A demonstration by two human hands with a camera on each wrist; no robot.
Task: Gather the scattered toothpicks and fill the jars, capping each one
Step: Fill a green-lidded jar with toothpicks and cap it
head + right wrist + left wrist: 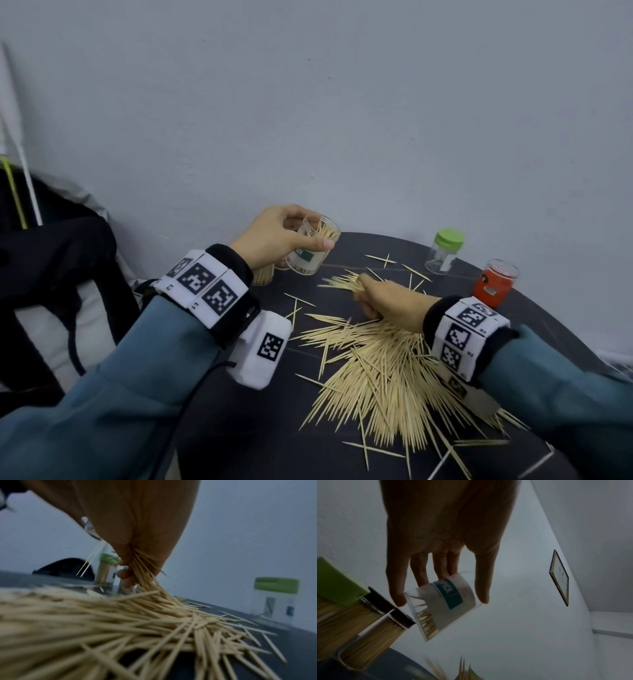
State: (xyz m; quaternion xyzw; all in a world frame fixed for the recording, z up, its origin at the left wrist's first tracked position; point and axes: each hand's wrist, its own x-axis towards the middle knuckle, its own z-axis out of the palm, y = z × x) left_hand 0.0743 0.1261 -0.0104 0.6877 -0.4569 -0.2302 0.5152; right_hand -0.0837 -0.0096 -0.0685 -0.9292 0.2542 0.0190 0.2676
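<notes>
My left hand (pixel 281 236) holds a clear uncapped jar (pixel 313 248) tilted above the table's far left, partly filled with toothpicks; in the left wrist view the fingers (pixel 397 596) wrap that jar (pixel 448 604). My right hand (pixel 380 301) grips a bundle of toothpicks (pixel 337 282) just above the table, and the right wrist view shows the bundle (pixel 145 574) pinched in the fist. A big heap of loose toothpicks (pixel 387 380) covers the dark round table (pixel 260 428) under my right wrist.
A green-capped, nearly empty jar (pixel 444 251) and a red jar (pixel 495 282) stand at the far right. Filled jars (pixel 373 632) with a green cap (pixel 337 582) stand beneath my left hand. A black bag (pixel 58 267) lies left of the table, with the wall close behind.
</notes>
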